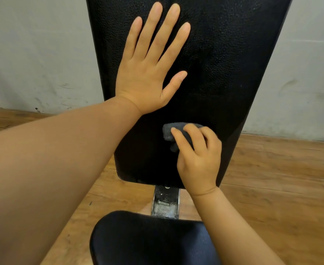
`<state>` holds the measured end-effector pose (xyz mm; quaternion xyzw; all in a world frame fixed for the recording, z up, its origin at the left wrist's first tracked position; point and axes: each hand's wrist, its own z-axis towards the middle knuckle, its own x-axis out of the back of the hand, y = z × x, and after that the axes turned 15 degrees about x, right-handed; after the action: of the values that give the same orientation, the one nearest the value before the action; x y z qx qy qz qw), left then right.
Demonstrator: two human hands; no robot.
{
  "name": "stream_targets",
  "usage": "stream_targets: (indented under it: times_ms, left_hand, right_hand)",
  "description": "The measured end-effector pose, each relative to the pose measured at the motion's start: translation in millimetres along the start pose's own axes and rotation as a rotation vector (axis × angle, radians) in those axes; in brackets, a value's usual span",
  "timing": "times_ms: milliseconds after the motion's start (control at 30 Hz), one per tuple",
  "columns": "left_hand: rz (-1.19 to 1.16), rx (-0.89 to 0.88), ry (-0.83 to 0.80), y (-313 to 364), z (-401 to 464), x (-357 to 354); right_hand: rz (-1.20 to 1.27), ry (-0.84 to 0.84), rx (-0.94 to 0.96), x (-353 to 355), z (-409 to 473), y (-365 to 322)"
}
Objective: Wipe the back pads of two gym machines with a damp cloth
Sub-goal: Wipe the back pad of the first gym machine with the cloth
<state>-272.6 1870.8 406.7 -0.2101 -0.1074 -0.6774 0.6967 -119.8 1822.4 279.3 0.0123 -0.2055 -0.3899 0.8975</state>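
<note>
A tall black textured back pad [224,64] of a gym machine stands upright in front of me and tapers toward its lower end. My left hand [149,69] lies flat against its upper middle, fingers straight and spread. My right hand [197,159] grips a bunched dark grey cloth [169,132] and holds it against the lower part of the pad. Part of the cloth is hidden under my fingers.
A black seat pad [147,240] sits below, joined to the back pad by a scuffed metal bracket [166,202]. Wooden floor [281,188] lies on both sides. A marked pale wall [33,54] stands close behind the machine.
</note>
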Motion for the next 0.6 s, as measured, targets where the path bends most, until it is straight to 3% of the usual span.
stream_targets:
  times_ms: [200, 300, 433, 600]
  left_hand:
    - [0.026, -0.015, -0.009, -1, 0, 0]
    - [0.024, -0.121, -0.037, -6, -1, -1]
    - [-0.022, -0.37, -0.109, -19, -30, -5]
    - [0.009, -0.364, -0.1, -25, -46, -11]
  right_hand:
    - [0.03, -0.108, 0.044, 4, -29, -9]
    - [0.046, -0.139, 0.046, 8, -23, -5]
    - [-0.01, -0.075, -0.033, 18, -7, 10]
    - [-0.051, -0.013, -0.057, 21, -3, 22]
